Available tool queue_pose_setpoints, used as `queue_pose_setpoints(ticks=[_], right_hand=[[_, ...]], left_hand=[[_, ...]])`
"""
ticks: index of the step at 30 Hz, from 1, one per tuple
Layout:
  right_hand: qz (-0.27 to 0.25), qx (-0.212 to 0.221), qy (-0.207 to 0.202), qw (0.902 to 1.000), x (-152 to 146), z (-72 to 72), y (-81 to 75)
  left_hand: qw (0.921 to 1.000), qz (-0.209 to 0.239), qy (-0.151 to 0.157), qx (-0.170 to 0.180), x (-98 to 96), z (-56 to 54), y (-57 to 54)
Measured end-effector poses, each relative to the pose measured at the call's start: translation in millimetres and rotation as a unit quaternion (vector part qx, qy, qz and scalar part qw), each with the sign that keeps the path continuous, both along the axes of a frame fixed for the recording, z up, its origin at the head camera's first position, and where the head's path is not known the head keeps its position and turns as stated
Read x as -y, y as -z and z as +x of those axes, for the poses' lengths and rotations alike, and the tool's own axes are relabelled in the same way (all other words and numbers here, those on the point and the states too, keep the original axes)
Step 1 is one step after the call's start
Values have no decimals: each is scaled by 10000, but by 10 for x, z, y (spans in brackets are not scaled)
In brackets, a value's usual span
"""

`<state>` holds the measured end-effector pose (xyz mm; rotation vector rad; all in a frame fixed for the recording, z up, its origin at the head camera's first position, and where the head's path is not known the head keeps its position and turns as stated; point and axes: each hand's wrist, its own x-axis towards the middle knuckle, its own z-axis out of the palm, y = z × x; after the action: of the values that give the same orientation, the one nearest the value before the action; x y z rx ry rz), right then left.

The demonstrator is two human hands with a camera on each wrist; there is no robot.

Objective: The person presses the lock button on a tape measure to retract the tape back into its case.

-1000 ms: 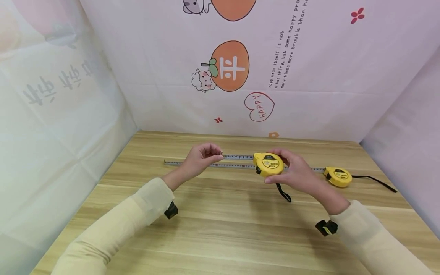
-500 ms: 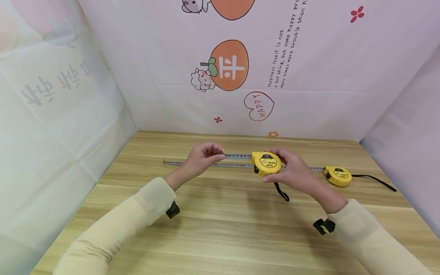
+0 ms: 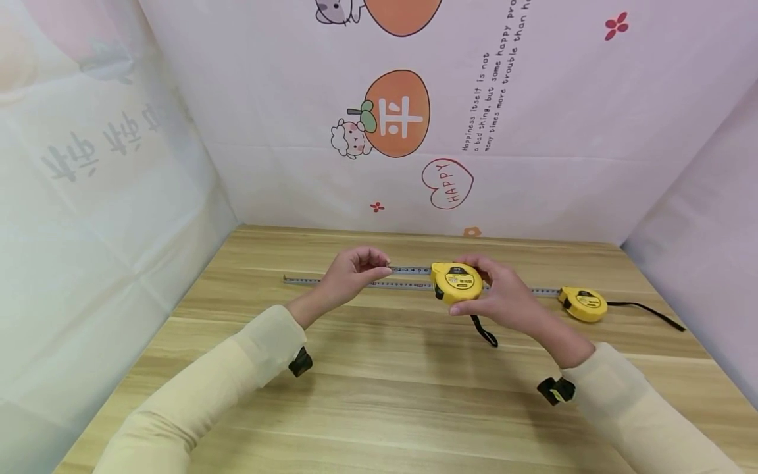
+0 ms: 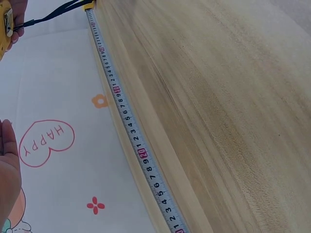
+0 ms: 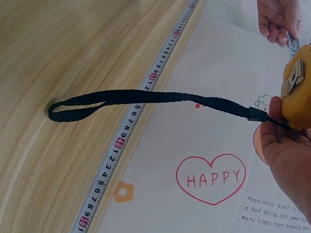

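Yellow tape measure (image 3: 457,282) in the right hand (image 3: 503,293) was held above the wooden surface (image 3: 379,388), its case gripped between thumb and fingers and a black wrist strap (image 3: 485,332) dangling below. At the free end of its short exposed blade (image 3: 412,270), the left hand (image 3: 354,271) pinched the tip. Farther right on the surface lay a second tape measure (image 3: 583,305), its long blade (image 3: 403,285) running left, passing behind both hands in the head view.
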<state>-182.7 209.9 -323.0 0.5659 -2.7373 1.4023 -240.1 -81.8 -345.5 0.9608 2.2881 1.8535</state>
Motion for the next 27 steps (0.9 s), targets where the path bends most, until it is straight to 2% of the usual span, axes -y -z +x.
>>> queue_pose_setpoints(ticks=[12, 27], right_hand=[[23, 27, -10, 10000, 20, -10, 26], [-48, -84, -105, 9999, 48, -17, 35]], left_hand=[[10000, 57, 14, -79, -47, -26, 37], [9999, 25, 11, -159, -113, -13, 20]])
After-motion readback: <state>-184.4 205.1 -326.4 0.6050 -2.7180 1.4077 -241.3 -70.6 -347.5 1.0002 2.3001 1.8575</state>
